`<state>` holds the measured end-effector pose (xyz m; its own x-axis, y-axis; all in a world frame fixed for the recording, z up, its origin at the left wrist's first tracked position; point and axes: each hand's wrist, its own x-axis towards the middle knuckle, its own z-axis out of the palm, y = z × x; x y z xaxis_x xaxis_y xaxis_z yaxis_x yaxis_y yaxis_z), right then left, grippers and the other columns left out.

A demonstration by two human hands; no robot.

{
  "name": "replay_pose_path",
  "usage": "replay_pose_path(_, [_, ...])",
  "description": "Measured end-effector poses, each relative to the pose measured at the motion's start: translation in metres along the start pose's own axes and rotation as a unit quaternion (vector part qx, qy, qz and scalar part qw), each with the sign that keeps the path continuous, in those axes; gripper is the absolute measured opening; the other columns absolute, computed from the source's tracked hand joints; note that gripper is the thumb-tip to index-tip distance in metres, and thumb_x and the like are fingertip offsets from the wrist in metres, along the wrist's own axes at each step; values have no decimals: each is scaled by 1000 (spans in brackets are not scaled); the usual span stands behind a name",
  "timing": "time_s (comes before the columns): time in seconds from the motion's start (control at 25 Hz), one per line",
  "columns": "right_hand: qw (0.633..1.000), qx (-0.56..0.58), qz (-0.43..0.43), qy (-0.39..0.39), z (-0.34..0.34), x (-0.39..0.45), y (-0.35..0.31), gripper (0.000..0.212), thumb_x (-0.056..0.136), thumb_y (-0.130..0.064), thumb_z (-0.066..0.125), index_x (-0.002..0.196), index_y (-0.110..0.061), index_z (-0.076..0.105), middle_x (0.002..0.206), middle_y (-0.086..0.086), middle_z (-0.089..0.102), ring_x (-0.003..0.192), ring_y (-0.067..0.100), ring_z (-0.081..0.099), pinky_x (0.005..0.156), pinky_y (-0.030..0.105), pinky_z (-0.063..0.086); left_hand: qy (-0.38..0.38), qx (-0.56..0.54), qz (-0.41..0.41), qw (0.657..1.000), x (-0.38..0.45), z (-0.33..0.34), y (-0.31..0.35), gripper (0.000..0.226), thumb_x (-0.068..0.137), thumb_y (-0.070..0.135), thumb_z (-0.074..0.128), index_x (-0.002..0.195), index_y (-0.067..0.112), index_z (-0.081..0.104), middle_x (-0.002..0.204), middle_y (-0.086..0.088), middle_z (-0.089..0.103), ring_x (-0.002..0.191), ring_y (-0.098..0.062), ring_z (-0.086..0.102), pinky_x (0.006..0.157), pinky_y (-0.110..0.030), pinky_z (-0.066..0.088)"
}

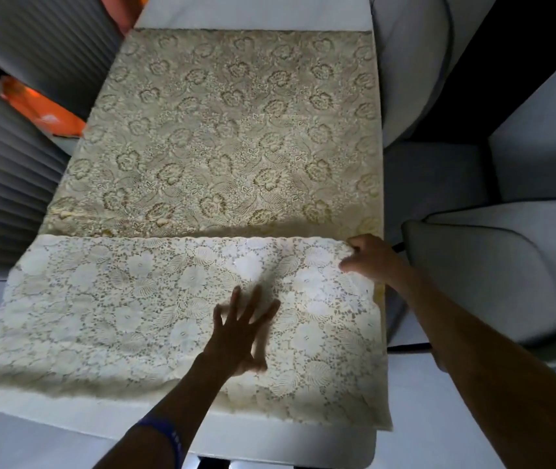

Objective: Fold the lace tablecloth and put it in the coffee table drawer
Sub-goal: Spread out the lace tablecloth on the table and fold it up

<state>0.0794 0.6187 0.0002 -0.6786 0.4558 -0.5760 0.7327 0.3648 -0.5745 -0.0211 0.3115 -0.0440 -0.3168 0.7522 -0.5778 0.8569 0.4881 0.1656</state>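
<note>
The lace cloth (202,157) looks light, limp and snag-prone. Left hand (241,336) presses it flat, fingers (236,301) spread; right hand (369,257) fingers pinch the folded edge's corner, the best hold.

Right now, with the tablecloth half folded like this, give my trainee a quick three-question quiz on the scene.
1. True or false: the near part of the lace tablecloth is folded over itself.
2. Which of the hands pinches the fold's corner: A left, B right?
3. What is the left hand doing?

Key: 1 true. 2 B, the right hand. 3 It lies flat, fingers spread, on the folded layer.
</note>
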Motion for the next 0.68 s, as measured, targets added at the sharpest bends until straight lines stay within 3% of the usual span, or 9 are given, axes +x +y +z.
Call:
replay_pose_path(0.08, [995, -67, 21, 71, -5, -3, 7, 16, 72, -14, 68, 85, -10, 59, 79, 7, 60, 77, 27, 61, 65, 32, 43, -8, -9, 15, 1000, 1, -3, 4, 131, 62, 64, 75, 140, 50, -30, 148, 6, -46, 136, -34, -41, 109, -67, -10])
replay_pose_path(0.12, [987, -121, 39, 93, -5, -6, 9, 26, 76, -13, 64, 101, -10, 58, 93, 9, 64, 91, 31, 62, 78, 36, 47, -8, -16, 22, 1000, 1, -6, 6, 129, 64, 64, 74, 141, 49, -28, 150, 6, -44, 137, -32, -40, 108, -65, -13])
replay_pose_path(0.2, [958, -248, 65, 132, 3, -12, 8, 45, 79, -16, 62, 121, -12, 46, 111, 12, 62, 107, 35, 58, 101, 47, 41, -5, -25, 36, 999, -2, -12, 4, 120, 70, 63, 70, 147, 44, -21, 156, 5, -34, 142, -28, -33, 112, -58, -12])
replay_pose_path(0.24, [940, -299, 65, 149, 11, -14, 3, 54, 79, -20, 63, 128, -13, 40, 118, 12, 57, 114, 36, 53, 105, 51, 37, -4, -33, 41, 999, -5, -16, 1, 112, 75, 61, 67, 149, 41, -15, 159, 5, -27, 145, -24, -27, 116, -53, -9])
replay_pose_path(0.36, [921, -363, -1, 142, 50, -17, -44, 69, 81, -26, 63, 140, -19, 30, 143, 9, 38, 131, 35, 36, 106, 55, 32, 13, -71, -4, 997, -24, -24, -23, 83, 91, 46, 55, 154, 34, 1, 163, 4, -9, 150, -20, -9, 122, -45, 5])
replay_pose_path(0.48, [936, -329, -110, 64, 115, -10, -111, 62, 85, -28, 59, 142, -20, 34, 145, 4, 41, 129, 30, 41, 103, 48, 37, 39, -58, -86, 994, -44, -32, -75, 70, 95, 38, 47, 153, 30, 10, 164, 1, 3, 150, -22, 5, 119, -47, 16])
replay_pose_path(0.6, [944, -280, -171, 28, 179, 4, -171, 69, 89, -35, 57, 148, -26, 24, 158, 2, 24, 141, 29, 29, 108, 46, 35, 65, -52, -173, 981, -58, -42, -149, 78, 91, 46, 53, 153, 31, 9, 164, -4, -3, 150, -30, 1, 118, -54, 7])
replay_pose_path(0.68, [946, -282, -158, 22, 215, 15, -195, 75, 90, -47, 53, 152, -29, 15, 163, 0, 6, 148, 28, 12, 114, 47, 28, 34, -20, -167, 985, -65, -35, -201, 93, 84, 61, 54, 153, 34, -3, 161, -7, -18, 148, -37, -10, 116, -60, 3])
